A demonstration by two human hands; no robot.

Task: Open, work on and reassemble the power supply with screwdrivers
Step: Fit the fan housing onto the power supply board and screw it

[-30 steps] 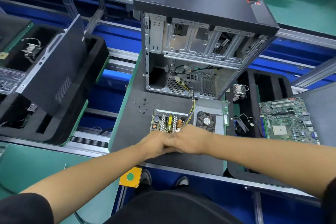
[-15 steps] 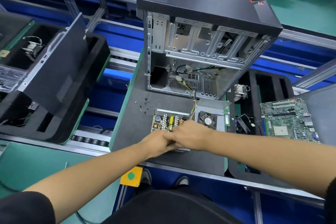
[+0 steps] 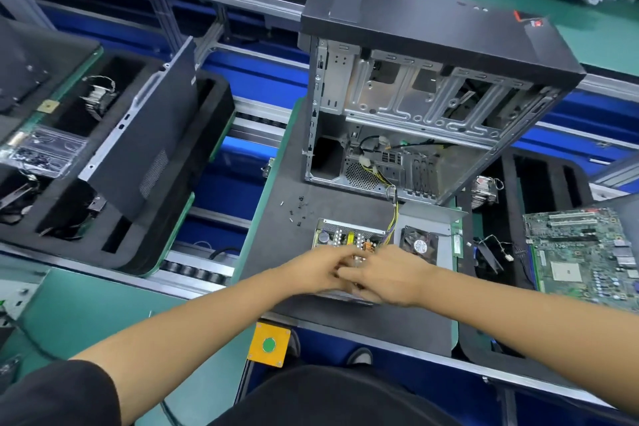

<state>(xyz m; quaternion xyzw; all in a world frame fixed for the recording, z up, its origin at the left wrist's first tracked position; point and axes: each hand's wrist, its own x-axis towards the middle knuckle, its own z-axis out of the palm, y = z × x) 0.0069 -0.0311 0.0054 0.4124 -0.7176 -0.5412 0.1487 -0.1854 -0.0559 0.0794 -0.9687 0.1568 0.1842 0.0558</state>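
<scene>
On the mat at 6 o'clock from the case (image 3: 432,86), your left hand (image 3: 316,270) and right hand (image 3: 390,275) meet over the open supply (image 3: 345,239); its long axis runs left-right, wires toward 1 o'clock. I cannot tell either grip.

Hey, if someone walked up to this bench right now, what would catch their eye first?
Probably the open computer case standing at the back of the dark mat, its side off. Just in front of it, the left hand and right hand meet over the opened power supply, whose fan lies beside it. A bare motherboard sits far right.
</scene>
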